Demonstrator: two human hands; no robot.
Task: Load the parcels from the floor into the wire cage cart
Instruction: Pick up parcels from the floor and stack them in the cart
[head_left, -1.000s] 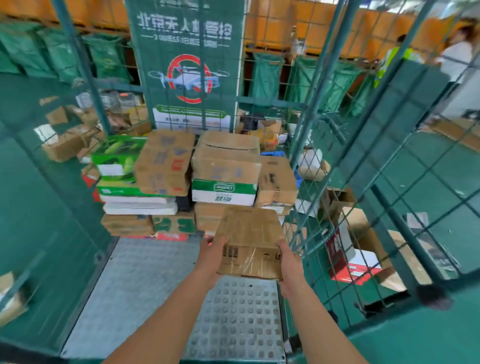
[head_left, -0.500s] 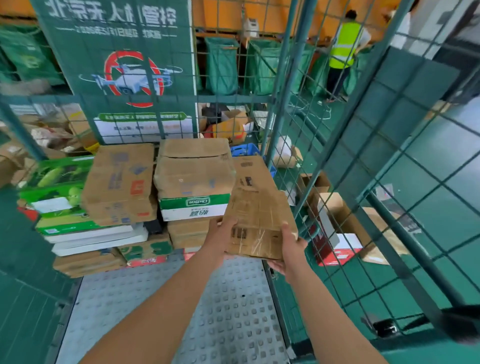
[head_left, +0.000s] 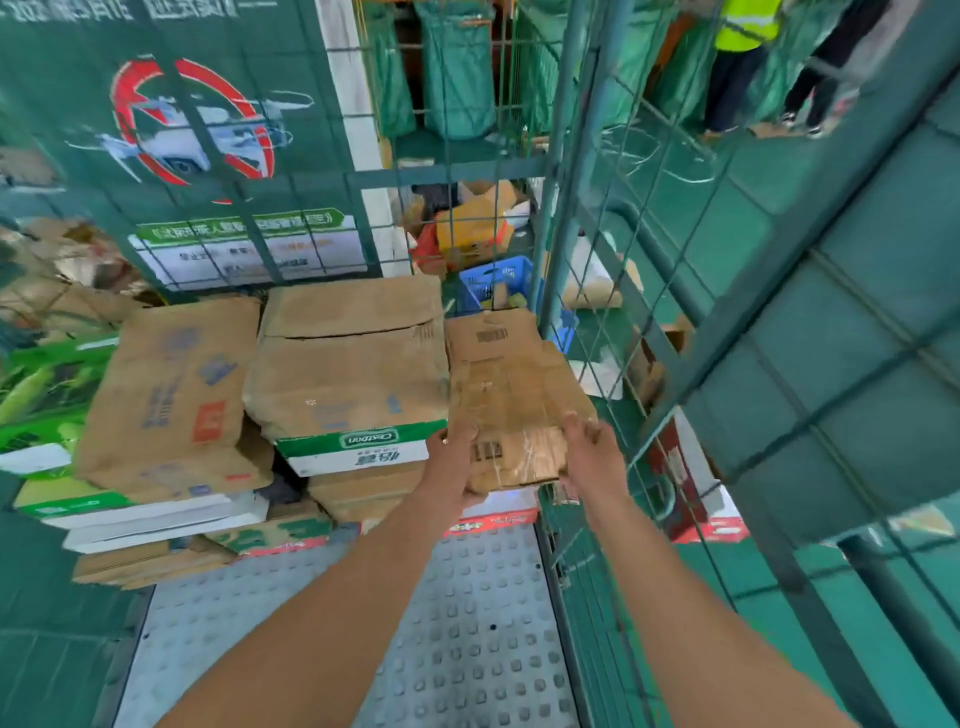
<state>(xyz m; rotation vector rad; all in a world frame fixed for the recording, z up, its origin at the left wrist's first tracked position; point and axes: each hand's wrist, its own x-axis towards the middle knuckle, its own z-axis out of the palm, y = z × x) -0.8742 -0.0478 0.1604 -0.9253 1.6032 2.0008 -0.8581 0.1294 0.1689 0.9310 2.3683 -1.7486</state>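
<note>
Parcels (head_left: 332, 395) of worn brown cardboard are stacked against the back of the wire cage cart (head_left: 582, 218), and one more flat cardboard box (head_left: 511, 400) is held at the right end of that stack, close to the cart's right mesh wall. The left hand (head_left: 449, 467) grips the box's near left corner with fingers curled under and the thumb on top, while the right hand (head_left: 589, 457) clamps the near right edge, its fingers wrapped round the taped end. The box lies tilted, its far end resting on or just over another brown carton; which of the two cannot be told. Beside it to the left sits a large creased carton on top of a white and green box (head_left: 358, 449), and further left another brown carton leans on a green box printed with corn (head_left: 41, 395). The cart's grey studded floor (head_left: 467, 623) is bare in front of the stack. Behind the mesh hangs a green banner (head_left: 192, 124) with a red circle, and a blue crate (head_left: 498, 280) stands on the green floor outside.
</note>
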